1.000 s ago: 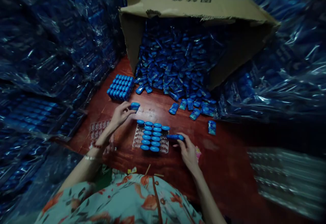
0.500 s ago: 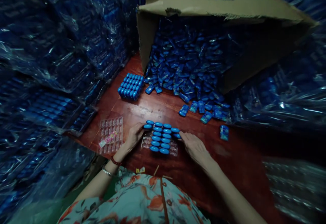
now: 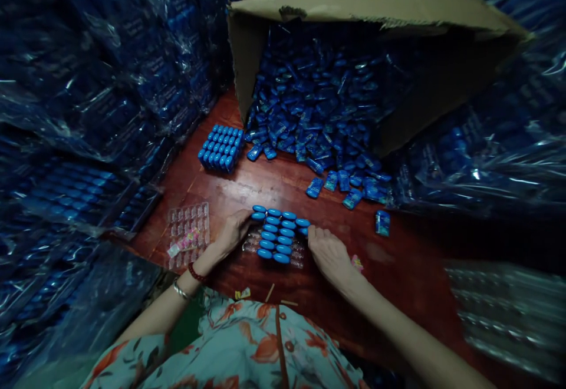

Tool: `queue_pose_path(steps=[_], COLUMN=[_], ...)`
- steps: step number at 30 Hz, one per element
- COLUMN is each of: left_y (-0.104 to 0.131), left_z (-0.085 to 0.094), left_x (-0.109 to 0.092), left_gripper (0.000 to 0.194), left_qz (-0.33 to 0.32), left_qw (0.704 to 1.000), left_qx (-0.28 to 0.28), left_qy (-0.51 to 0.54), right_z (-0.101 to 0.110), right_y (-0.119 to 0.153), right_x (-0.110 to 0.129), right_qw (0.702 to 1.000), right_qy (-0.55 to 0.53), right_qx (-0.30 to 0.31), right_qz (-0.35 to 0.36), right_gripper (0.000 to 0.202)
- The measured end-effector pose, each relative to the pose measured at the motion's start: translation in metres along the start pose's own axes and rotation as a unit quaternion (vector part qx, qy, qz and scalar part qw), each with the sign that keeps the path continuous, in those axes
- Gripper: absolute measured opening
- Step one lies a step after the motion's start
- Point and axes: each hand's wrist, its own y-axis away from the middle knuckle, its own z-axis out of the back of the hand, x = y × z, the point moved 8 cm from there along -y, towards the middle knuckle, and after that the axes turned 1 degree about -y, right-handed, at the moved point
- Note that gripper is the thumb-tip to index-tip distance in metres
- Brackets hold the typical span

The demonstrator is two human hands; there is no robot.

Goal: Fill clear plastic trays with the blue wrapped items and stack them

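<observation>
Rows of glossy blue oval pieces [image 3: 277, 236] lie over a clear blister tray [image 3: 297, 254] in front of me. My left hand [image 3: 234, 233] is closed at the upper left end of these pieces, its fingertips on the outer blue ovals. At the right end my right hand [image 3: 327, 253] has its fingers curled and pressed together against the outer ovals. Two columns fill the middle, and further ovals stick out sideways at the top. The tray's cavities show on both sides of the columns.
An open cardboard box [image 3: 375, 3] spills small blue packets [image 3: 305, 112]. A block of blue ovals [image 3: 221, 147] stands behind left. Clear trays [image 3: 188, 224] [image 3: 508, 312] lie on both sides, one bearing a pink wrapper [image 3: 183, 243]. Plastic-wrapped blue stacks [image 3: 88, 71] flank the table [image 3: 252, 185].
The view has shifted slightly. My right hand's fingers have curled in closer at the right end of the ovals, and a pink wrapper now shows beside my right wrist.
</observation>
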Motion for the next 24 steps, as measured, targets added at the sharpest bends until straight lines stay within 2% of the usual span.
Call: queue_pose_path(steps=[4,7,11,14,17,20,24], left_y=[0.003,0.004,-0.004,-0.009,-0.008,-0.003,-0.003], left_z=[0.001,0.002,-0.004,-0.006,-0.008,-0.006,0.013], left_x=[0.011,0.012,0.004,0.003,0.002,0.005,0.005], left_gripper=[0.017,0.017,0.022,0.024,0.024,0.021,0.01], left_qz=[0.082,0.084,0.02,0.007,0.018,0.061,0.097], left_qw=[0.996,0.996,0.999,0.996,0.995,0.989,0.963], left_qx=[-0.026,-0.034,0.043,0.089,0.098,0.096,0.104], left_qy=[0.035,0.026,0.009,0.009,-0.004,-0.096,-0.23], right_z=[0.009,0.012,0.011,0.013,0.015,0.014,0.007], right_y=[0.001,-0.002,-0.015,-0.023,-0.026,-0.025,-0.023], right_x=[0.016,0.024,0.025,0.02,0.018,0.02,0.01], right_qw=[0.998,0.995,0.99,0.985,0.987,0.992,0.998], right_qy=[0.052,0.072,0.071,0.055,0.045,0.055,0.004], right_qx=[-0.036,-0.042,0.01,0.046,0.06,0.048,0.03], right_qz=[0.021,0.048,0.124,0.159,0.144,0.103,0.046], right_gripper=[0.03,0.031,0.029,0.026,0.025,0.027,0.027])
